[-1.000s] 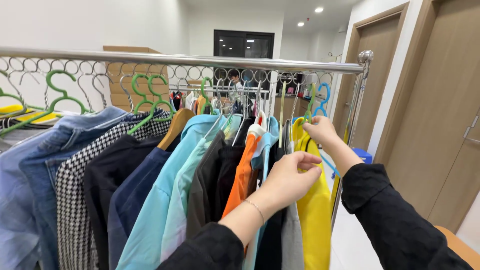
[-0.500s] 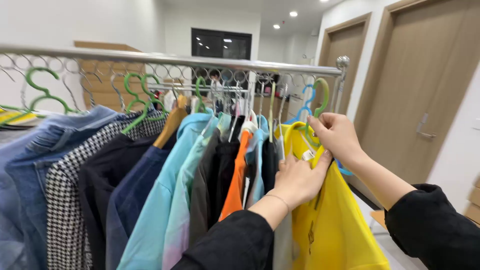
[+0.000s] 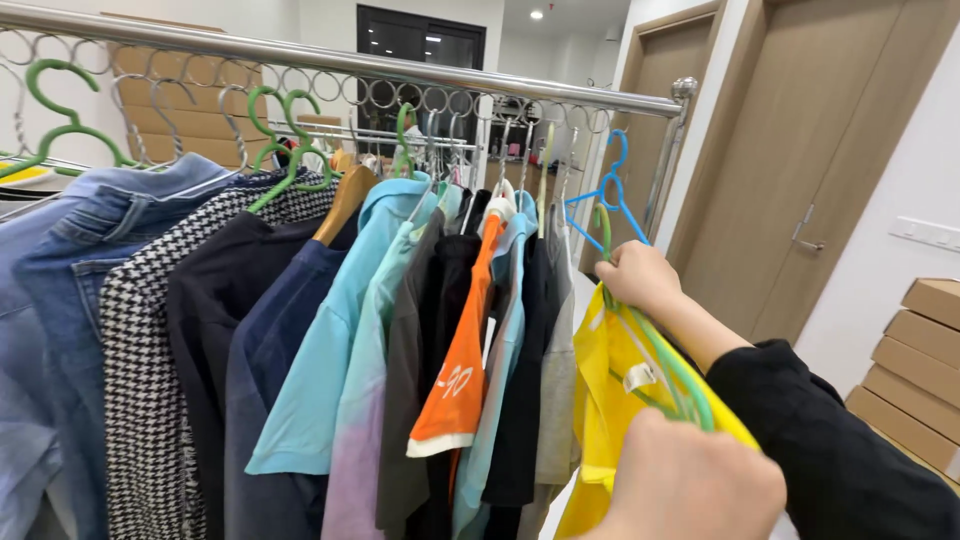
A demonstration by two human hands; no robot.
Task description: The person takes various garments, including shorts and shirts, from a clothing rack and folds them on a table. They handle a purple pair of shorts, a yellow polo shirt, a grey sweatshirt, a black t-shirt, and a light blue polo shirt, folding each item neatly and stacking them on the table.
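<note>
While the right hand [image 3: 640, 280] grips a green hanger [image 3: 668, 372] carrying a yellow shirt [image 3: 610, 400], the left hand [image 3: 690, 480] clutches that shirt's shoulder beside the clothes rail [image 3: 330, 58].

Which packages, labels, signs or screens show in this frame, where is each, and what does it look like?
Cardboard boxes: stacked at the right edge against the white wall; flat, brown, oblong.
Sewn-in label: inside the yellow garment held by the right hand and left hand; small, white.
White tag: hanging beside the orange shirt on the rack; narrow strip.
No signs or screens visible.
</note>
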